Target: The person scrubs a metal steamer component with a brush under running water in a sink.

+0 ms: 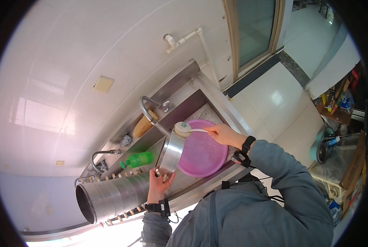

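My left hand (161, 183) grips the lower edge of a round stainless steel vessel (173, 151), which is tilted on its side under the faucet (147, 111). In my right hand (222, 134) is the white handle of a round scrub brush (182, 129), whose head lies against the vessel's upper end. Beside the vessel, a pink plastic basin (204, 154) stands in the steel sink. Whether water runs from the faucet cannot be told. Left of my left hand lies a stack of metal steamer rings (116, 196) with short wooden handles.
A green bottle (139, 160) lies left of the vessel. Behind it, a tan sponge (144, 124) and a crumpled grey scouring pad (126, 140) rest on the back ledge. A second faucet (100, 152) stands farther left. The sink's steel rim (224, 105) bounds the right side.
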Motion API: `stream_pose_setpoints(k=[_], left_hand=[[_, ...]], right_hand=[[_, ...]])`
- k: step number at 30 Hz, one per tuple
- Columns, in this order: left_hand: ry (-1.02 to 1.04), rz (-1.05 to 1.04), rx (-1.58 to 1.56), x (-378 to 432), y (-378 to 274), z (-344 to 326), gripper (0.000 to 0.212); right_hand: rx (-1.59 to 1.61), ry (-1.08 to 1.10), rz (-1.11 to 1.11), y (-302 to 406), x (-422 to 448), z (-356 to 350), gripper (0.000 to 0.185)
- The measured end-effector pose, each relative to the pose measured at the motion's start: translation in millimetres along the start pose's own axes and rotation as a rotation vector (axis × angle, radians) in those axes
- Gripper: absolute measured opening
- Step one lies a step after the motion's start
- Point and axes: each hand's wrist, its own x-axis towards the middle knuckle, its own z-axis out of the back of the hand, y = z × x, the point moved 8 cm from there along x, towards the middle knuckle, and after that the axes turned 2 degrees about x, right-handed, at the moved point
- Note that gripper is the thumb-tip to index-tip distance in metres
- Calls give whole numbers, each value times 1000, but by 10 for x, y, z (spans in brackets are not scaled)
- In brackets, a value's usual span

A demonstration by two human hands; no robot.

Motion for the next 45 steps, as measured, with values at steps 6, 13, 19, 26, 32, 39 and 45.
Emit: stream_pose_setpoints(k=[6,13,19,26,32,39,45], left_hand=[[103,-1,66,-182,-163,405,64],[26,-15,179,-321,-158,557,68],[35,16,151,-412,-144,822,71],[26,28,181,-407,-111,926,63],[-129,2,190,-537,-108,1034,61],[71,31,222,-388,-93,958,61],[173,13,349,-278,33,352,64]], right_hand=[[-7,248,282,799,-382,-152,39],[117,144,134,265,83,-168,38],[124,166,106,378,-45,10,38],[337,230,113,345,-50,-219,39],[295,447,-101,276,-165,-211,38],[244,289,-37,221,-250,-137,38],[273,106,-73,-57,-367,32,38]])
